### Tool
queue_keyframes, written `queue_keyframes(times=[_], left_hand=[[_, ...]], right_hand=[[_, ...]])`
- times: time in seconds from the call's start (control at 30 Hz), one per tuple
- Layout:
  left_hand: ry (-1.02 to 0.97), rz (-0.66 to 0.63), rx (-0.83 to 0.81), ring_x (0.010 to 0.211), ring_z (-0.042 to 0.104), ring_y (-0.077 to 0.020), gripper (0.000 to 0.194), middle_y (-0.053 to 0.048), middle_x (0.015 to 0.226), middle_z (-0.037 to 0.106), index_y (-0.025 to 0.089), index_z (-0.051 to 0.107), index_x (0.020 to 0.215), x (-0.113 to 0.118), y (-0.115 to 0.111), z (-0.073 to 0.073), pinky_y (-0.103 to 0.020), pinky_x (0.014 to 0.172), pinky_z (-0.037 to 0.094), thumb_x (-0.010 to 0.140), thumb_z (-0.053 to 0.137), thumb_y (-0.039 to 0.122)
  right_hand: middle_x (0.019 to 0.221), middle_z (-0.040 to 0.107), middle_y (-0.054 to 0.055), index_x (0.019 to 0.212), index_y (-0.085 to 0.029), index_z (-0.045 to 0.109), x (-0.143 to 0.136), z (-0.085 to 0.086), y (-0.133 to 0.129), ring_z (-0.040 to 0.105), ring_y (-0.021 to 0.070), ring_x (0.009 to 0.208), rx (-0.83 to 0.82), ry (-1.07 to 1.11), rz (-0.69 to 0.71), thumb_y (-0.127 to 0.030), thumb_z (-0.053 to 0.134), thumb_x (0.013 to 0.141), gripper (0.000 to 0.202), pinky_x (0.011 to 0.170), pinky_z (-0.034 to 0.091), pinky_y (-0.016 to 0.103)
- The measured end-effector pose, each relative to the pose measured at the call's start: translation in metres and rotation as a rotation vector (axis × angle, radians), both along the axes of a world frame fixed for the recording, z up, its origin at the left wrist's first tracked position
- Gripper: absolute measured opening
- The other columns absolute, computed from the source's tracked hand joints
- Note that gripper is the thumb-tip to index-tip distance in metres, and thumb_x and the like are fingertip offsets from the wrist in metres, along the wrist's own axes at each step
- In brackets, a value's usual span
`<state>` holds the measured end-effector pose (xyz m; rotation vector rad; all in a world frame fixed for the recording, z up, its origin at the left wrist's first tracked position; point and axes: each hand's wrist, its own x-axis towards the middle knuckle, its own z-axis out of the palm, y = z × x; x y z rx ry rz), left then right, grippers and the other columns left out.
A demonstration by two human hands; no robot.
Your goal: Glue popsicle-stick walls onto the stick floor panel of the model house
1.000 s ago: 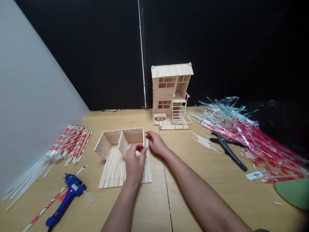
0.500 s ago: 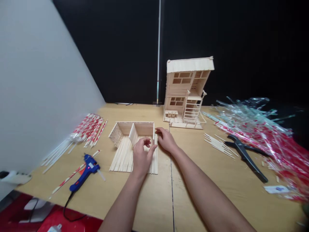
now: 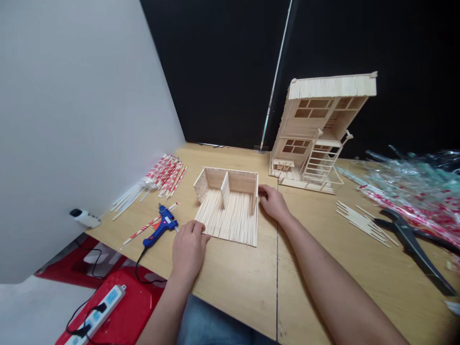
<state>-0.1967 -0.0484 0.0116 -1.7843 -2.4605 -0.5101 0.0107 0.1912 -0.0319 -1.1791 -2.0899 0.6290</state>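
Observation:
A small structure of pale wooden sticks (image 3: 230,220) lies on the table, with a slatted floor, a back wall, two side walls and a divider. At its front left corner is my left hand (image 3: 189,244), fingers closed at the floor's edge. My right hand (image 3: 273,202) touches the outside of the right wall with bent fingers; the fingertips are partly hidden, so its grip is unclear. A blue glue gun (image 3: 160,225) rests left of the structure, beside a red-and-white wrapped stick (image 3: 140,232).
A two-storey stick house (image 3: 312,139) stands at the back right. Loose sticks (image 3: 361,223), black pliers (image 3: 413,244) and plastic wrappers (image 3: 420,191) lie right. Wrapped sticks (image 3: 163,175) lie back left. A power strip (image 3: 98,314) sits on a red stool (image 3: 129,306).
My left hand has left the right side of the structure and come down to its front left corner. My right hand remains by the right wall. The view has turned left.

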Motion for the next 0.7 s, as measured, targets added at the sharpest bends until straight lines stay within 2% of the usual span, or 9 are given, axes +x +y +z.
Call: queue_keyframes(times=[0.23, 0.43, 0.57, 0.7], left_hand=[[-0.141, -0.041, 0.100, 0.097, 0.058, -0.0273, 0.004, -0.009, 0.099, 0.063, 0.018, 0.059, 0.086, -0.008, 0.004, -0.012, -0.040, 0.087, 0.049, 0.089, 0.062, 0.019], [-0.189, -0.129, 0.188, 0.101, 0.059, -0.0275, 0.008, -0.012, 0.103, 0.064, 0.018, 0.060, 0.082, -0.023, 0.016, -0.021, -0.044, 0.094, 0.048, 0.089, 0.056, 0.018], [-0.209, -0.154, 0.174, 0.101, 0.060, -0.0262, 0.010, -0.011, 0.102, 0.065, 0.019, 0.061, 0.079, -0.026, 0.031, -0.019, -0.042, 0.093, 0.049, 0.085, 0.055, 0.015], [-0.181, -0.114, 0.104, 0.092, 0.062, -0.0249, 0.011, -0.010, 0.093, 0.064, 0.018, 0.062, 0.077, -0.027, 0.044, -0.009, -0.039, 0.087, 0.051, 0.084, 0.054, 0.015]], right_hand=[[0.103, 0.076, 0.010, 0.113, -0.013, 0.069, -0.001, 0.005, -0.005, 0.068, 0.0228, 0.095, -0.021, -0.028, -0.024, -0.001, 0.049, 0.077, 0.043, 0.089, 0.050, 0.033], [0.094, 0.076, 0.007, 0.115, -0.013, 0.067, 0.010, 0.011, -0.009, 0.067, 0.0221, 0.090, -0.015, -0.069, -0.072, 0.000, 0.049, 0.078, 0.043, 0.086, 0.049, 0.032], [0.092, 0.075, 0.007, 0.116, -0.013, 0.065, 0.023, 0.011, -0.016, 0.066, 0.0218, 0.089, -0.003, -0.082, -0.105, 0.000, 0.049, 0.079, 0.042, 0.085, 0.048, 0.032], [0.096, 0.073, 0.010, 0.116, -0.013, 0.064, 0.034, 0.008, -0.031, 0.064, 0.0239, 0.096, 0.038, -0.091, -0.133, -0.004, 0.049, 0.083, 0.037, 0.089, 0.047, 0.034]])
